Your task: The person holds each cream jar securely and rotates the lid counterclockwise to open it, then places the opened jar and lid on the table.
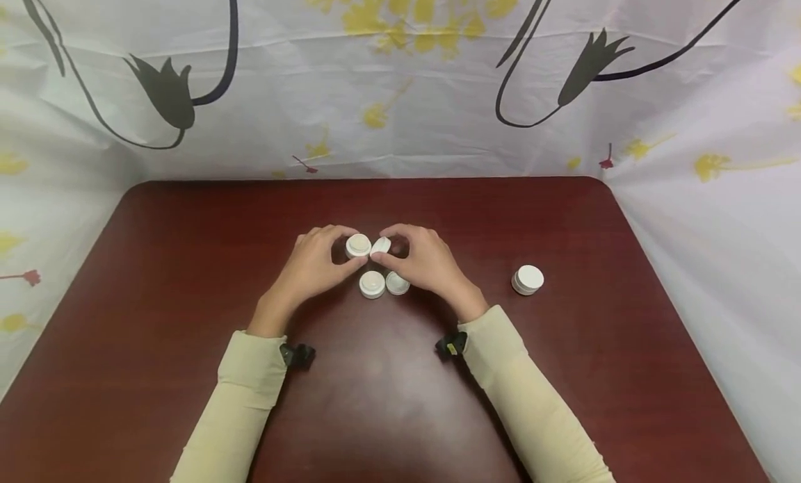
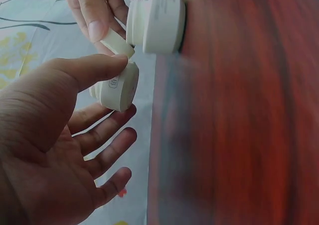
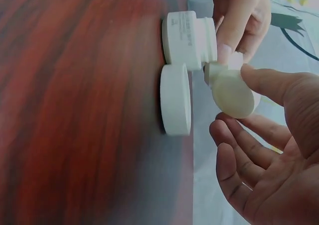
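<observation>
My left hand (image 1: 316,260) pinches a small white cream jar (image 1: 359,245) between thumb and fingers, its open mouth facing up. In my right hand (image 1: 425,257) a white screw lid (image 1: 381,246) is held tilted on edge, close beside that jar. The left wrist view shows the held jar (image 2: 117,88) under my thumb. Seen from the right wrist, the lid (image 3: 233,96) sits between thumb and fingertips. Just in front of both hands, a second uncapped jar (image 1: 372,284) stands on the table, with its lid (image 1: 397,283) lying to its right.
A third white jar (image 1: 528,279), with its lid on, stands farther right on the dark red wooden table (image 1: 188,316). Behind the table's far edge hangs a white patterned cloth (image 1: 425,135). Dark wrist cameras are strapped at both sleeve cuffs.
</observation>
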A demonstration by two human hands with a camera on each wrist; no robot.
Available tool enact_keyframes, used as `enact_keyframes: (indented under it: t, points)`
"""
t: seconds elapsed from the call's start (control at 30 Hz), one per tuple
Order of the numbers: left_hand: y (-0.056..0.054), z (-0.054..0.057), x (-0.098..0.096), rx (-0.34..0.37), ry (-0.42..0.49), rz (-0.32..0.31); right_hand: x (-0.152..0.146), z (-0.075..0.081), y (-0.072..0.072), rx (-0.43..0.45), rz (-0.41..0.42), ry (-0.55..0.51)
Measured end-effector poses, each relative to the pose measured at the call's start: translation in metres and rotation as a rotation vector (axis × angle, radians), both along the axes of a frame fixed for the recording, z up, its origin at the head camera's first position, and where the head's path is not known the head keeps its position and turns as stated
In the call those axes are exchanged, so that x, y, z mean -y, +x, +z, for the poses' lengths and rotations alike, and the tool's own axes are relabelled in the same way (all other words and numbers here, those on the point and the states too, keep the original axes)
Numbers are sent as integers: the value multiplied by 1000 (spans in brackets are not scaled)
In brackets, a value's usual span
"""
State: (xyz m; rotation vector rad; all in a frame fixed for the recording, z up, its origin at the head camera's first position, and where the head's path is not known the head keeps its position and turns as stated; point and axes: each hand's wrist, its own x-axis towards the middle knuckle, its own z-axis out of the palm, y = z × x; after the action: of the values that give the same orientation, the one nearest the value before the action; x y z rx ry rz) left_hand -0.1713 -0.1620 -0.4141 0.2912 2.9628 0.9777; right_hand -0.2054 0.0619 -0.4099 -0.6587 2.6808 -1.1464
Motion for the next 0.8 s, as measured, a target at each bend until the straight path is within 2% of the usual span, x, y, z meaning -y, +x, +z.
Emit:
enact_keyframes:
  t: [0.23,0.6,0.8]
  points:
    - [6,-8,18,9,-8,3,23,-2,-7,48,39,49]
    - [17,-10,46,40,-40,38,47,-8,-14,79,119,111]
    - [21,-13,58,36,-43,35,57,-8,-17,59,154,161]
